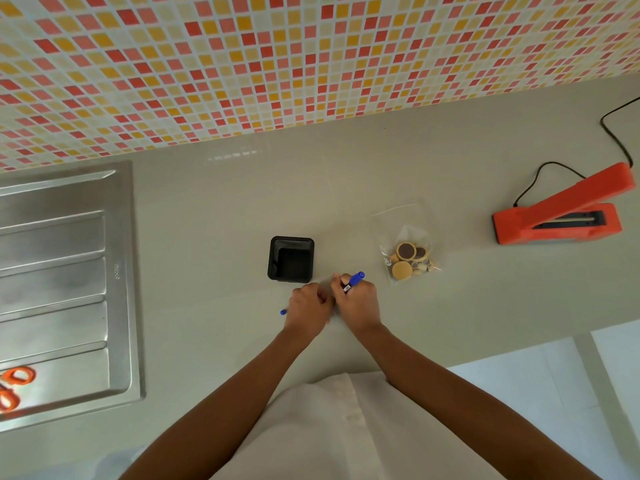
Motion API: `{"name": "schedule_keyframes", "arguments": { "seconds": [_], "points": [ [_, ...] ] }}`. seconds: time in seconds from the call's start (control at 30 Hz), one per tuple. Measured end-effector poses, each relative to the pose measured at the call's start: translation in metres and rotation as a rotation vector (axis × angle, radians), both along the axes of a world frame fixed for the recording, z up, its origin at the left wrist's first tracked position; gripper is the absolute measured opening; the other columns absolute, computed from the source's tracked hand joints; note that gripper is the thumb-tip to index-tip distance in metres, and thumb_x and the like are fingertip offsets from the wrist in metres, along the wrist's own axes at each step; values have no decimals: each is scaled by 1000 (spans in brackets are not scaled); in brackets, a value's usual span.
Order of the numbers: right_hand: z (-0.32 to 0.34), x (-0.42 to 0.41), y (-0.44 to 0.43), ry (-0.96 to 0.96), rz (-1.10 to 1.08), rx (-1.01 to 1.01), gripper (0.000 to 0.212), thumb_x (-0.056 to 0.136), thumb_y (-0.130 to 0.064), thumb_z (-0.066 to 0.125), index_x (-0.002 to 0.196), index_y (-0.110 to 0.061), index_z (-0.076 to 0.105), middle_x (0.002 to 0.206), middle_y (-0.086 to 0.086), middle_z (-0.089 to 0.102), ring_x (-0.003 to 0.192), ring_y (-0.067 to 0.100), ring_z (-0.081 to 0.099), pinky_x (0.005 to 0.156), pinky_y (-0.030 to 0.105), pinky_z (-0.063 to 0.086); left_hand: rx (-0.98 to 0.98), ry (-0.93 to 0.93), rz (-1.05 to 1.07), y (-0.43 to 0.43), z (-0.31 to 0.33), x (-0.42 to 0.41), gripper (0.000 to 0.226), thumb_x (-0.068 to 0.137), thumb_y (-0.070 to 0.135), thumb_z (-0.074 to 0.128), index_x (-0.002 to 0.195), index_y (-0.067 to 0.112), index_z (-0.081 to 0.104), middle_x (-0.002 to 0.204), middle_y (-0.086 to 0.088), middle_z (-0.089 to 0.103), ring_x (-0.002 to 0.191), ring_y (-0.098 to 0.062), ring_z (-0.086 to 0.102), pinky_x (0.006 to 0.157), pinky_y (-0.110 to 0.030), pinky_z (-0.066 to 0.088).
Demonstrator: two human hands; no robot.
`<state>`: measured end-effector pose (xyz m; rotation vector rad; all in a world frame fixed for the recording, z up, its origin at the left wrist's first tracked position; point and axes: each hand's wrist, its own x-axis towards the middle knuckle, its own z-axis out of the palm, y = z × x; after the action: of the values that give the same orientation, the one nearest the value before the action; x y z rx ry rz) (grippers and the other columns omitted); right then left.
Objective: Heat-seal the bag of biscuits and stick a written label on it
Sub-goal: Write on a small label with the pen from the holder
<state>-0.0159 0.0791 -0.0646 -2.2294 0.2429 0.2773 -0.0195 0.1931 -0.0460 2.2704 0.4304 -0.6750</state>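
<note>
Marker out, looks like the label-writing bit

Just in front of the black pen pot (291, 259), both hands are bunched together on the tabletop (207, 209). The right hand (356, 301) has a closed grip round a blue marker (354, 281). The left hand (308, 308) is curled tight, with what I'd guess is the blue cap (283, 311) poking out its far side. The label itself is hidden under the hands, so I can't tell where it sits. My tip: pin it flat with the left fingers, write slow, and let the ink dry before peeling. The bag of biscuits (408, 254) lies flat just right of the pot, nobody touching it, and I can't tell if its top is sealed. The orange heat sealer (557, 216) sits well off to the right of the pot, arm up.
</note>
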Motion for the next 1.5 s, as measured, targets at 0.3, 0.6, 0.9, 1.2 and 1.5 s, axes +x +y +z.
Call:
{"name": "schedule_keyframes", "arguments": {
  "seconds": [0.3, 0.6, 0.9, 1.2, 1.5],
  "points": [
    [2, -1, 0, 43, 10, 1, 35, 100, -24, 56, 66, -17, 51, 56, -1, 49, 46, 11, 42, 51, 15, 35, -5, 12, -21, 0, 1, 0, 20, 95, 26, 56, 79, 13, 56, 82, -11, 70, 72, -22, 68, 70, -35, 60],
    [-1, -1, -1, 52, -30, 26, 36, 99, -25, 56, 64, -17, 51, 55, 0, 49, 47, 13, 42, 52, 26, 41, 4, 19, -24, -1, 4, 0, 22, 95, 27, 57, 86, 7, 60, 87, -12, 68, 77, -24, 68, 72, -32, 58],
    [0, -2, -3, 57, -68, 72, 44, 99, -23, 57, 57, -28, 42, 52, -5, 46, 47, 12, 41, 49, 19, 36, -24, 24, -12, -1, 3, -1, 23, 93, 28, 60, 87, 7, 63, 84, -11, 70, 73, -25, 70, 72, -41, 60],
    [-4, -1, -5, 60, -70, 71, 39, 99, -25, 56, 61, -22, 49, 55, 1, 51, 49, 13, 44, 52, 27, 41, -21, 35, -13, -1, 3, 1, 19, 93, 26, 62, 81, 11, 59, 84, -11, 69, 73, -25, 70, 72, -36, 60],
    [-4, 0, -3, 81, -88, 78, 41, 98, -25, 58, 59, -23, 48, 53, 0, 51, 48, 13, 46, 52, 31, 43, -52, 62, 16, -1, 0, 1, 18, 93, 25, 62, 87, 8, 62, 85, -12, 70, 74, -26, 71, 73, -39, 61]
  ]
}}
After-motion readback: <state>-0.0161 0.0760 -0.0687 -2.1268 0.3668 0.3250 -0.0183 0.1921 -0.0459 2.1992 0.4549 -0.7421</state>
